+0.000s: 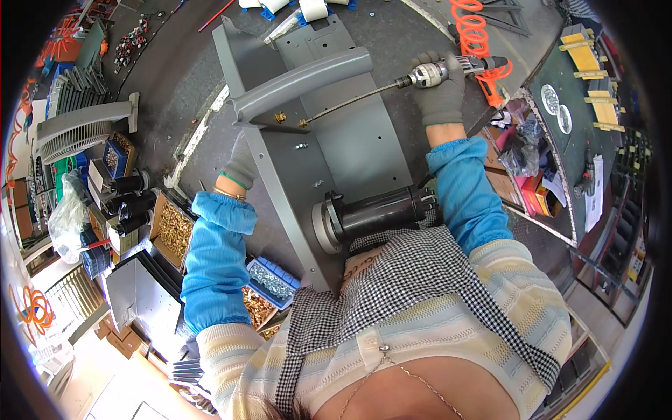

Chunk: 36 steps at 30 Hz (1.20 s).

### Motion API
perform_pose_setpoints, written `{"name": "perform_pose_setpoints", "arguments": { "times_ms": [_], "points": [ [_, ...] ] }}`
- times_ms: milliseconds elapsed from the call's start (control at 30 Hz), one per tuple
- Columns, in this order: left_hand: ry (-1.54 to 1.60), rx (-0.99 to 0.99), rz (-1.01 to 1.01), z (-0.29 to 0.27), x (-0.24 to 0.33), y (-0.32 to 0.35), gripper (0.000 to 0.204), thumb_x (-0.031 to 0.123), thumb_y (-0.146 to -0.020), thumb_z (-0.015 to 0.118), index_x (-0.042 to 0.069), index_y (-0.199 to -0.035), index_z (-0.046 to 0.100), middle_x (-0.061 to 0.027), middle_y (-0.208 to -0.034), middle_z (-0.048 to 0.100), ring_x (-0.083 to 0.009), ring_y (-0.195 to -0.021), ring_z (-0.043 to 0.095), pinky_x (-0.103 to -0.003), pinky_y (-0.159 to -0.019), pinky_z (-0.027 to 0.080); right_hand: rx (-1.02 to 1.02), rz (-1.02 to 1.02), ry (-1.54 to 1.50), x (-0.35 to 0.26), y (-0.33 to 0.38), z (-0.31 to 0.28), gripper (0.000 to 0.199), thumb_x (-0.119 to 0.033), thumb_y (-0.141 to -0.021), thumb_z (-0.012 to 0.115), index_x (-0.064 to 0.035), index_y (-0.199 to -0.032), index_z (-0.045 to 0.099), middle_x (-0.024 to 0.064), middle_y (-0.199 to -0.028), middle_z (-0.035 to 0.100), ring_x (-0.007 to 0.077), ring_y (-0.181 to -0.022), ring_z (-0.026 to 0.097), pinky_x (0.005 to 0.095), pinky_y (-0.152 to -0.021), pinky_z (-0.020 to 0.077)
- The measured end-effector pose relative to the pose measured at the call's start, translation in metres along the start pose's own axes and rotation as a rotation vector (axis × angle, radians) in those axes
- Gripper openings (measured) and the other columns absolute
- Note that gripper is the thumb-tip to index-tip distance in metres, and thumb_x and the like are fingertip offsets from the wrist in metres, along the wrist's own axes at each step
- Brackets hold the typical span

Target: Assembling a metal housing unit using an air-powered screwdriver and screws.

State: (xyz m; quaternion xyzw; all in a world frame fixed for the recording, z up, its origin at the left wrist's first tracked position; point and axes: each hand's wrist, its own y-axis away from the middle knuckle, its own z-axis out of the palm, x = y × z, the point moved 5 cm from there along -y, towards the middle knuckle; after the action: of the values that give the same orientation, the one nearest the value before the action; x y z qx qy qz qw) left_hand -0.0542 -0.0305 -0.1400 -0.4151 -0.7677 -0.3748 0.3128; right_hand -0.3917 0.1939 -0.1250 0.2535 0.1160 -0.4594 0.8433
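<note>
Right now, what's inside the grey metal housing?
A black cylinder, silver fasteners on the side wall, and a long driver bit. What lies under the cylinder is covered; the left hand has fingers mostly hidden by metal.

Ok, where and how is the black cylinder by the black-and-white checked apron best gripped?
Likely mid-barrel on the black cylinder, from above: it lies sideways, upper side uncovered, a wider grey round flange at the left end and the checked apron along its near side.

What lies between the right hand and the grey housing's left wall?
In the head view, the power tool's long thin shaft runs there, over a grey panel.
</note>
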Motion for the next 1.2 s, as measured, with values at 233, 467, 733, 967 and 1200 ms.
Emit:
{"name": "perform_pose_setpoints", "arguments": {
  "times_ms": [233,467,733,967,1200],
  "points": [
    [-0.009,-0.005,-0.018,-0.001,-0.001,0.002,0.021,0.010,-0.083,0.066,0.004,-0.102,0.069,-0.0143,-0.093,0.071,-0.0325,-0.086,0.067,-0.039,-0.076,0.053,-0.043,-0.028,-0.015,0.001,0.002,0.003,0.022,-0.022,-0.087,0.065,-0.0066,-0.101,0.056,0.0102,-0.089,0.062,0.0275,-0.080,0.063,0.0480,-0.082,0.0551],
    [-0.019,-0.009,-0.034,-0.001,0.000,0.005,0.021,0.010,-0.083,0.066,0.004,-0.103,0.069,-0.0143,-0.093,0.072,-0.0321,-0.086,0.067,-0.039,-0.076,0.053,-0.021,-0.037,0.003,0.001,0.004,0.002,0.025,-0.024,-0.089,0.064,-0.0065,-0.103,0.054,0.0109,-0.093,0.062,0.0285,-0.084,0.063,0.0488,-0.082,0.0548],
    [-0.030,-0.015,-0.050,-0.002,-0.001,0.005,0.021,0.009,-0.084,0.065,0.004,-0.103,0.069,-0.0142,-0.093,0.072,-0.0317,-0.087,0.067,-0.039,-0.076,0.053,-0.044,-0.029,-0.032,0.001,0.000,-0.003,0.023,-0.025,-0.089,0.065,-0.0068,-0.101,0.055,0.0115,-0.093,0.063,0.0291,-0.085,0.064,0.0488,-0.083,0.0548],
    [-0.039,-0.018,-0.066,-0.001,0.001,0.006,0.021,0.009,-0.084,0.065,0.004,-0.103,0.069,-0.0141,-0.093,0.072,-0.0314,-0.087,0.068,-0.039,-0.076,0.053,-0.027,0.002,-0.045,0.001,-0.002,-0.006,0.022,-0.024,-0.089,0.065,-0.0073,-0.100,0.056,0.0110,-0.093,0.063,0.0287,-0.086,0.063,0.0494,-0.086,0.0539],
    [-0.046,-0.022,-0.076,-0.002,0.001,0.005,0.021,0.009,-0.084,0.065,0.003,-0.104,0.069,-0.0141,-0.093,0.072,-0.0311,-0.087,0.068,-0.038,-0.076,0.053,-0.058,0.006,-0.055,0.000,0.000,-0.004,0.022,-0.024,-0.089,0.065,-0.0075,-0.100,0.056,0.0097,-0.091,0.061,0.0273,-0.083,0.062,0.0488,-0.086,0.0534]
  ]
}}
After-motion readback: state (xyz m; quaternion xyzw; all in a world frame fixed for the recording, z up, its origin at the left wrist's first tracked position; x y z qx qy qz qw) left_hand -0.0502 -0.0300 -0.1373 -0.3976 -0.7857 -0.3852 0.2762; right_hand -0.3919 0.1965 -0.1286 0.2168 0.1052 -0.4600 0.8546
